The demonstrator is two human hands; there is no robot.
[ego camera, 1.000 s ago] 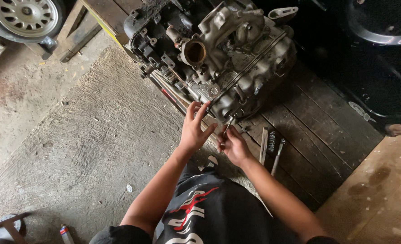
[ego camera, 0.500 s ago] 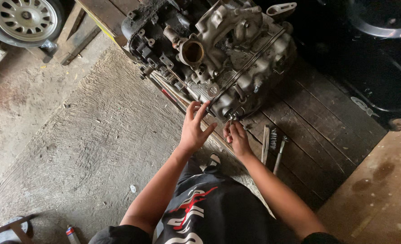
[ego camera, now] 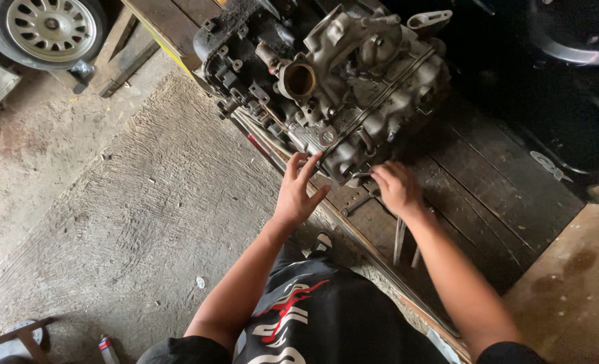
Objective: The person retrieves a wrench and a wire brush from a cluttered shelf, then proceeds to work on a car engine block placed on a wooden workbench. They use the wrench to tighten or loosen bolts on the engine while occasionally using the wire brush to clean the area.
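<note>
- The engine (ego camera: pixel 326 87), a grimy grey metal block with a round open port on top, rests on the dark wooden platform (ego camera: pixel 488 195), at the platform's left edge where it meets the concrete floor (ego camera: pixel 131 202).
- The left hand (ego camera: pixel 298 192) is open, fingers spread, fingertips touching the near lower face of the engine. Judged from the flat, spread posture, it braces the block rather than grips it.
- The right hand (ego camera: pixel 397 187) lies just beside the engine's near right corner, fingers curled together and pointing at the underside. Whether they pinch a small part cannot be told; the fingertips are hidden against the metal.
- Long metal tools (ego camera: pixel 399 239) lie on the platform boards below the right wrist, within reach.
- Thin rods (ego camera: pixel 259 138) run along the platform's left edge under the engine.
- A car wheel (ego camera: pixel 43 30) stands at the far left, well apart from the hands.
- A small can (ego camera: pixel 107 347) stands on the floor near the person's left elbow.
- Nothing lies between the hands and the engine.
</note>
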